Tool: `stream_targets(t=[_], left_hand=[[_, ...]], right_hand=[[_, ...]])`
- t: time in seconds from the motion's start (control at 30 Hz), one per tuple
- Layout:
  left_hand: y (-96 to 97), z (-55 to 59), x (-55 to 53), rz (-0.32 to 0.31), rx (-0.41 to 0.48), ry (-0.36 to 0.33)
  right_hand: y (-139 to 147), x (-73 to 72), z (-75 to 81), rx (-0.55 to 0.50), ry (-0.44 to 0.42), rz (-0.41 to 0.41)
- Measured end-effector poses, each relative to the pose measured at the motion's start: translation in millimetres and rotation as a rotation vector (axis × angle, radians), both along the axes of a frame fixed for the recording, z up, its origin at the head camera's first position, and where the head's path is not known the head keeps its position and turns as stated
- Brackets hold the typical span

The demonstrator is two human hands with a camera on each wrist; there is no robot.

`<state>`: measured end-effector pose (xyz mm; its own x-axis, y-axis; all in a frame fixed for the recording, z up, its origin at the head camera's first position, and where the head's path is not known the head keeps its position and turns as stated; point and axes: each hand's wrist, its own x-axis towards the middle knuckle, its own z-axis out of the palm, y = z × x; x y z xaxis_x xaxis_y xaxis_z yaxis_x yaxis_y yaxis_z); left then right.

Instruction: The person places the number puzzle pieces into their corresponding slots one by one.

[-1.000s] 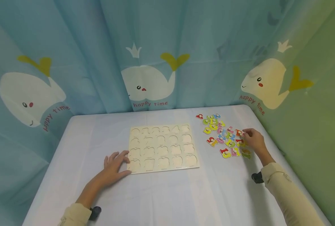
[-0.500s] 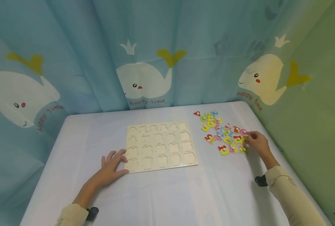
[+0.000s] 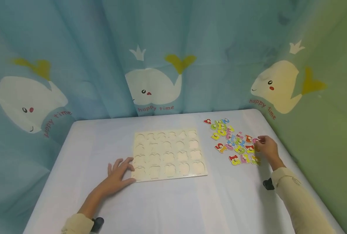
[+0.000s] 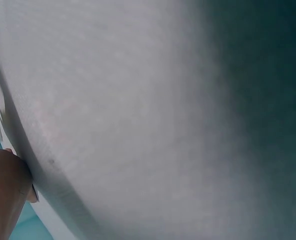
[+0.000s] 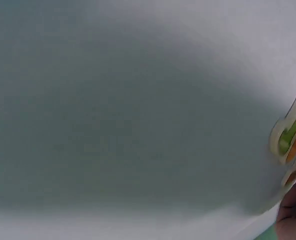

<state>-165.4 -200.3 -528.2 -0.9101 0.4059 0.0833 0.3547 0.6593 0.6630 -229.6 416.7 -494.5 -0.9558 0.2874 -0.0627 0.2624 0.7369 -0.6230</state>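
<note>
A pale wooden puzzle board [image 3: 173, 158] with rows of shaped recesses lies in mid-table. My left hand [image 3: 118, 175] rests at its left edge, fingers spread and gently bent, thumb at the near left corner. In the left wrist view only part of the left hand [image 4: 5, 185] shows at the border. Right of the board lie several colourful number puzzle pieces [image 3: 235, 160] with small knobs. My right hand [image 3: 268, 149] is at the pile's right side, pinching a yellow number piece [image 3: 257, 148] that its fingers partly cover. The right wrist view shows fingertips [image 5: 293, 200] beside a green-and-orange number piece [image 5: 288, 137].
A white cloth covers the table [image 3: 167, 208]. Blue-green curtains [image 3: 103, 81] with printed whales hang behind and along both sides. A red number piece [image 3: 207, 121] lies at the pile's far left. Each wrist carries a dark strap-on camera [image 3: 268, 184].
My right hand has shifted from the pink and red pieces toward me, to the yellow piece beside them. The left hand stays at the board's edge. The head view has tilted slightly and come back.
</note>
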Motion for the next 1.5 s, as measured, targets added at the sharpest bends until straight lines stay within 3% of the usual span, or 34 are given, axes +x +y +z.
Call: stream_targets(t=[0.1,0.2,0.37,0.47,0.6,0.73,0.9,1.13,1.27,1.5], left_hand=[[0.9,-2.4,1.9,0.006,-0.004,-0.007],[1.9,-2.0,2.9,0.012,0.001,0.001],[3.6,0.9,-1.0,0.002,-0.007,0.033],[4.2,2.7,-3.9,-0.016,-0.027,0.038],[2.7,5.8,-4.4,-0.026,-0.042,0.015],[1.1,6.8,-4.5,-0.024,-0.059,0.001],[-2.9,5.9,-2.6,-0.018,-0.073,0.009],[-4.8,5.4,-0.9,-0.039,-0.087,0.032],[-1.7,6.0,-1.4,-0.039,-0.066,0.026],[1.1,2.4,5.4,-0.021,-0.074,0.007]], right_hand=[[-1,-5.4,-4.2,0.021,-0.034,0.003],[-3,-7.9,-7.6,0.034,-0.009,-0.009],[-11,-10.0,-7.1,0.062,0.142,-0.055],[-25,-14.6,-0.3,0.075,0.229,-0.032],[-58,-27.9,10.9,0.063,0.261,0.078],[-101,-40.5,18.1,0.026,0.257,0.247],[-167,-55.0,12.4,-0.011,0.274,0.447],[-242,-64.7,-1.9,-0.049,0.155,0.555],[-267,-67.6,-5.2,-0.070,0.157,0.616],[-302,-66.8,-11.3,-0.094,0.107,0.644]])
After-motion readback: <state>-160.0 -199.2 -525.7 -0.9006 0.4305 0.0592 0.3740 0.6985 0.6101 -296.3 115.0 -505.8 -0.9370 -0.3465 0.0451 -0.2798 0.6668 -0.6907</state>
